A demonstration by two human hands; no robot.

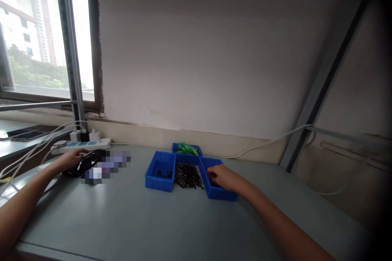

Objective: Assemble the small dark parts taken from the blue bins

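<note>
Curling down into the right blue bin (pixel 219 191), the fingers (pixel 212 176) of the right hand (pixel 222 177) are pointing towards the bin's inner wall; their tips are lying low in the bin, so I cannot tell whether they are pinching a part or are empty. The left hand (pixel 69 159) is resting well apart, its fingers (pixel 80 155) lying loose and flat over a black object (pixel 88 162) beside a blurred patch, not closed round it. Judging from this, the step in hand is picking from the right bin while the left hand is steadying the black object. Any lift from here is calling for a straight rise over the bin's wall before moving sideways. Just left of the bin, a pile of small dark parts (pixel 186 175) is lying loose on the surface (pixel 137 220), touching or nearly touching the left blue bin (pixel 159 175), which is holding a few dark pieces. A rear blue bin (pixel 180 158) with green pieces (pixel 186 149) is sitting behind the pile. A low sweep leftward is risking a scatter. Open room is lying in front of the bins, towards the surface's near edge. A power strip (pixel 81 144) with cables is crowding the left rear, and a white cable (pixel 269 142) and slanting metal strut (pixel 321 85) are bounding the right.
</note>
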